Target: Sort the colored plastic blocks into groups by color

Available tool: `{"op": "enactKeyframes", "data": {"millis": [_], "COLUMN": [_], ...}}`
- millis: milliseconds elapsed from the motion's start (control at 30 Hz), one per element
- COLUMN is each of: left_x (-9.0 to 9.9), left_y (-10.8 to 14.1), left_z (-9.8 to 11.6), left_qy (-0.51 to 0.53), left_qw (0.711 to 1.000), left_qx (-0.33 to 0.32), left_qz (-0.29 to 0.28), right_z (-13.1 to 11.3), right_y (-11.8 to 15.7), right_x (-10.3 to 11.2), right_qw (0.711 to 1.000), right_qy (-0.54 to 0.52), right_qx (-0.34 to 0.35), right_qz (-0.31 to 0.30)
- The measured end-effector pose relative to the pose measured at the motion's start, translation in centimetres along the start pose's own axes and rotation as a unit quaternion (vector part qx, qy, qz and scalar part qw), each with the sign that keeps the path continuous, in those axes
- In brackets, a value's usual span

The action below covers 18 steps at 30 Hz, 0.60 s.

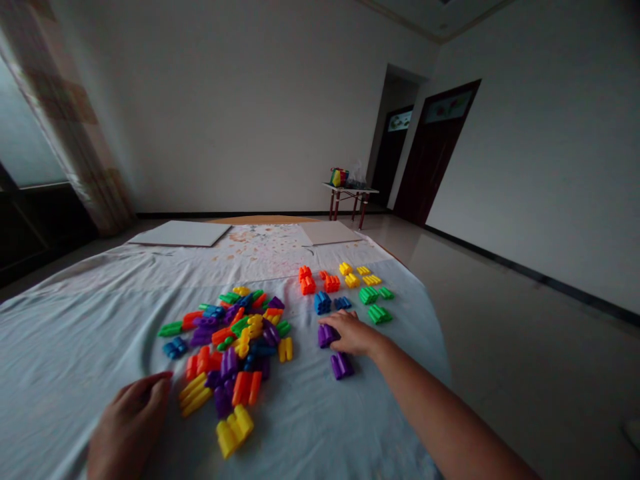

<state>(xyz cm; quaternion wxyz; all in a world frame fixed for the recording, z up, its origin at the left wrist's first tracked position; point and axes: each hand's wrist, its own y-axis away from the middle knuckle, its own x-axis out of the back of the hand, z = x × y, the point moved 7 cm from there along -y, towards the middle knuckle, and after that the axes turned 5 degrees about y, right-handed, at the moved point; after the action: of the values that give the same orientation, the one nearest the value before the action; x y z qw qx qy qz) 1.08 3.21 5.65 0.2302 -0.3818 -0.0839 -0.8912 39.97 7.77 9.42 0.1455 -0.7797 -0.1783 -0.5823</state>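
My right hand (354,333) reaches over the cloth with its fingers closed on a purple plastic block (326,336) of joined tubes. Just nearer to me lies another purple block (342,366). My left hand (129,421) is at the lower left, its thumb and fingers pinched together. A reddish tip shows at its fingertips, too small to name. Beside it spreads a mixed pile of toy blocks in purple, orange, yellow, green and blue, with a yellow block (235,431) at its near end and an orange block (247,387) behind that.
Beyond my right hand sit colour groups: blue blocks (323,303), orange blocks (307,281), yellow blocks (352,280) and green blocks (379,314). Two flat boards, a left board (183,233) and a right board (330,233), lie at the far end. A small side table (350,189) stands beyond.
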Motion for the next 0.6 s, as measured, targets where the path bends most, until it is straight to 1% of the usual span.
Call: {"op": "enactKeyframes", "data": {"millis": [67, 167, 233, 333, 400, 500, 600], "left_x": [0.0, 0.2, 0.2, 0.1, 0.0, 0.0, 0.0], "left_y": [0.2, 0.5, 0.6, 0.5, 0.5, 0.6, 0.8], "left_z": [0.2, 0.6, 0.7, 0.6, 0.6, 0.7, 0.8], "left_qy": [0.006, 0.009, 0.006, 0.001, -0.002, -0.006, -0.012], "left_qw": [1.0, 1.0, 1.0, 1.0, 1.0, 0.999, 0.999], "left_qx": [-0.002, -0.013, -0.015, -0.018, -0.019, -0.017, -0.021], "left_qz": [-0.002, 0.007, 0.018, 0.021, 0.023, 0.028, 0.031], "right_z": [-0.2, -0.9, -1.9, -3.7, -4.8, -6.2, -8.4], "right_y": [0.3, 1.5, 2.5, 3.7, 3.9, 3.5, 2.8], "right_x": [0.5, 1.9, 2.3, 1.6, 0.9, 0.0, -0.7], "right_qw": [1.0, 0.996, 0.991, 0.986, 0.984, 0.982, 0.979], "right_qy": [-0.011, -0.046, -0.071, -0.098, -0.107, -0.115, -0.124], "right_qx": [-0.003, 0.007, 0.033, 0.076, 0.093, 0.106, 0.128], "right_qz": [0.01, 0.072, 0.107, 0.109, 0.106, 0.108, 0.104]}}
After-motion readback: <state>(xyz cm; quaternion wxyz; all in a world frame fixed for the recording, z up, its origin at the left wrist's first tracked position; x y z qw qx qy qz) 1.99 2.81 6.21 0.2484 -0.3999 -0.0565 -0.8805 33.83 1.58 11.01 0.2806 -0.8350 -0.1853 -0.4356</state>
